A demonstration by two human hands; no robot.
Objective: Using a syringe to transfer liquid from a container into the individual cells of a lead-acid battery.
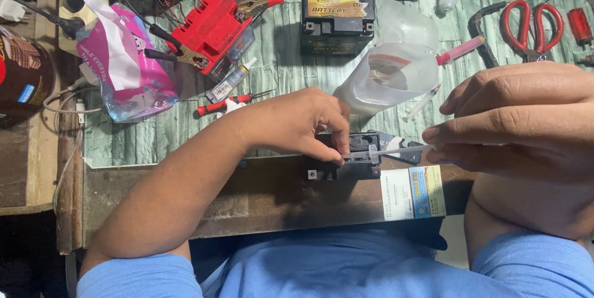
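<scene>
from the head view, you are looking down at a cluttered surface (297, 81) covered in a green, wood-grain sheet. your left hand (297, 122) is resting on a small black battery (343, 162) that is sitting at the near edge of the surface, just in front of your blue shirt; its fingers (340, 137) are curling down and pressing on the battery's top, so the grip is closed against it rather than lifting it. your right hand (520, 119) is coming in from the right, its fingers pinched tight around a thin clear syringe (396, 149), whose tip is reaching over the battery's top, just beside your left fingertips. whether the tip is touching the battery, you cannot tell.

behind your hands, a cut-open clear plastic jug (390, 78) is standing with a pink-plunger syringe (461, 49) lying just beside it. further back, a second black battery (337, 23) with a yellow label is sitting upright, and a red battery (213, 32) is lying with clips attached. red-handled scissors (532, 26) are lying at the far right, and a pink plastic bag (127, 69) at the left.
</scene>
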